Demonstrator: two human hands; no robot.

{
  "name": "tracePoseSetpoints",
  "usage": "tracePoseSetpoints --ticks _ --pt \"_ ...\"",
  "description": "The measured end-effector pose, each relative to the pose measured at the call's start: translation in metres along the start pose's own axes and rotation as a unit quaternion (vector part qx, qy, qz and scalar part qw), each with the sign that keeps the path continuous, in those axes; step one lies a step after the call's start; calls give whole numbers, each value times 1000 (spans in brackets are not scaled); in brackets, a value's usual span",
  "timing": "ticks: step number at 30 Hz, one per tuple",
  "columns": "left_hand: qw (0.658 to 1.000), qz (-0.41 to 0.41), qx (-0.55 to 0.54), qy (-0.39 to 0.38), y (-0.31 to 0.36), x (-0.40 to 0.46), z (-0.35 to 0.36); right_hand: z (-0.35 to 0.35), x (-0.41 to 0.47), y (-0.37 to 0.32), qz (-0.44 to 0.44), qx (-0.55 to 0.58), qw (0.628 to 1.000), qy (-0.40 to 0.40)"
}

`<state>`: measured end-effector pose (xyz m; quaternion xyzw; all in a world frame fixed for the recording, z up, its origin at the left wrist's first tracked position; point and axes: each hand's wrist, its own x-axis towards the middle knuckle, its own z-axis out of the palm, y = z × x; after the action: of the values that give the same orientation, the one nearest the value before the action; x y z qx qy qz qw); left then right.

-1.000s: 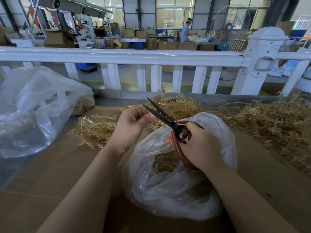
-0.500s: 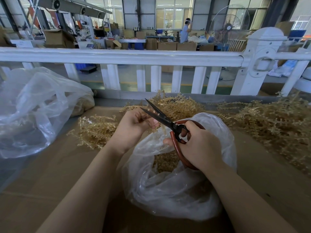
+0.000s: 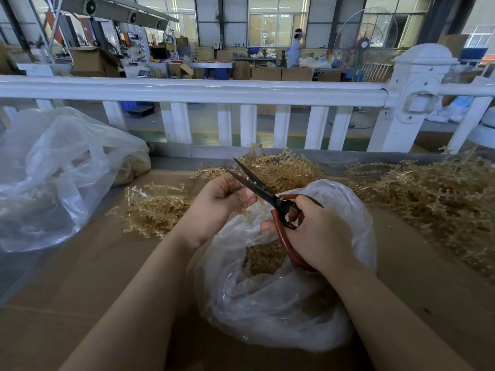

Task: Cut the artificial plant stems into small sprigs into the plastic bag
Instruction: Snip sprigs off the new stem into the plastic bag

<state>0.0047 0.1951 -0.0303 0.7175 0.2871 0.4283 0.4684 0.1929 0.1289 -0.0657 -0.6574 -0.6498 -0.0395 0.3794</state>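
Observation:
My right hand point(image 3: 318, 234) grips red-handled scissors point(image 3: 267, 195); their black blades stand apart and point up-left. Curled fingers of my left hand point(image 3: 218, 203) pinch a thin golden stem beside the blades, above the bag's mouth; most of the stem is hidden by the fingers. The clear plastic bag point(image 3: 278, 303) lies open on the cardboard in front of me, with cut golden sprigs point(image 3: 263, 257) inside. Uncut golden stems are heaped to the left point(image 3: 155, 207), behind the hands point(image 3: 281, 170) and at the right point(image 3: 434, 202).
A large clear bag point(image 3: 56, 178) with golden pieces sits at the left. The work surface is brown cardboard point(image 3: 88, 277). A white railing point(image 3: 214, 89) runs across behind it. A person stands far off in the workshop.
The scissor blades have opened slightly wider and shifted a little left. My left hand has adjusted its hold on the stem beside them.

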Motion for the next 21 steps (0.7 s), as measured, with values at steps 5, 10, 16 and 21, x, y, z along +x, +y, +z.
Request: tracePoseSetpoints --ticks 5,10,16,21 --pt "999 15 -14 25 -4 2 2 2 1 2 17 22 1000 -9" --pt "998 25 -41 36 -4 1 -1 3 1 3 12 29 999 -8" --pt "997 47 -27 47 -1 1 -5 1 0 0 -9 15 1000 17" --pt "999 34 21 25 -3 1 -7 4 1 2 -14 -13 1000 13"
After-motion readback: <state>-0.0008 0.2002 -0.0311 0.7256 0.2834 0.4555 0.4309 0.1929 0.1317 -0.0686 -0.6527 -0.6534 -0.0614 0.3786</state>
